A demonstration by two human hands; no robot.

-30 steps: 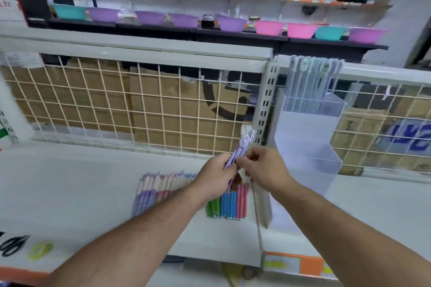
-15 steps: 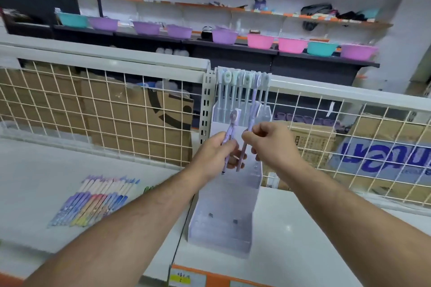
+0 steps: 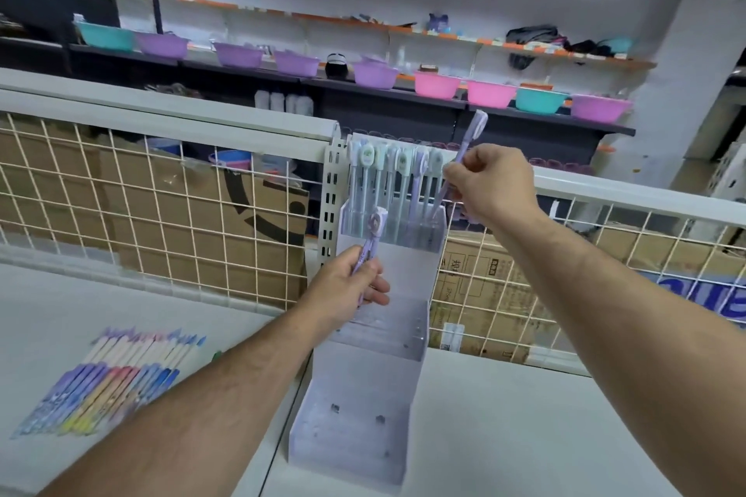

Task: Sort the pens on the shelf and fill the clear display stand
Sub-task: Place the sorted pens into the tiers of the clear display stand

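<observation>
Position as seen from beside the person, facing the white shelf [image 3: 524,436].

1. Stand. The clear display stand [image 3: 363,379] sits upright on the shelf, back against the wire grid [image 3: 121,190]. It has 3 stepped tiers. The top tier holds a row of upright pens [image 3: 387,173], caps up, pale green and lilac.

2. Right grip [image 3: 492,186]. Clenched on a lilac pen [image 3: 470,137], pinched approx. mid-barrel. The pen is tilted, cap end up and to the right. Its lower end is at the right side of the top tier; whether it is inside cannot be told.

3. Left grip [image 3: 347,286]. Fingers curled round a second lilac pen [image 3: 370,240], cap w/ round charm pointing up. It is held in front of the stand, between top and middle tiers, lower than the right grip.

4. Stock. A flat row of pens [image 3: 121,375] lies side by side on the shelf, left of the stand and well apart from it. Barrels run purple, yellow, pink, blue.

5. Background. Cardboard boxes [image 3: 161,222] stand behind the grid. Plastic bowls [image 3: 438,84] in purple, pink and teal line a dark shelf along the far wall.
</observation>
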